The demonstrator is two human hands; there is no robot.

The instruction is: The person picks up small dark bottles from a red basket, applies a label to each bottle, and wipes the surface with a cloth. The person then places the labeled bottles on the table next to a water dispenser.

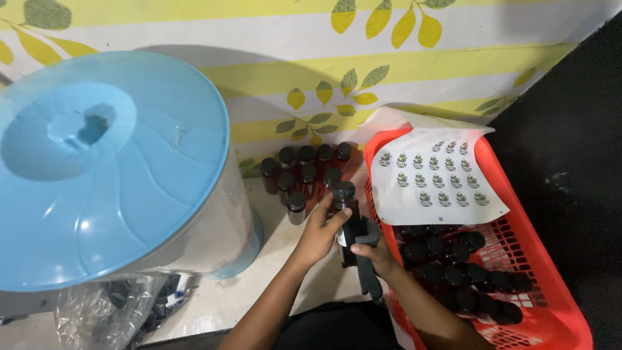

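While the left hand point(319, 234) clasps a dark bottle point(345, 206), the right hand point(374, 256) is closed on a black tool point(368, 269). Red basket point(551, 272) of bottles just beside.

Lidded drum point(110, 168) at nine o'clock; bottle cluster point(304, 172) at twelve, against the wall; basket point(551, 304) at three o'clock (sticker sheet point(434, 175) atop, more bottles point(453, 266) inside); held bottle point(345, 207) centre.

drum point(97, 194): left edge cut off | sticker sheet point(437, 178): print too small | basket point(557, 291): bottom cut off
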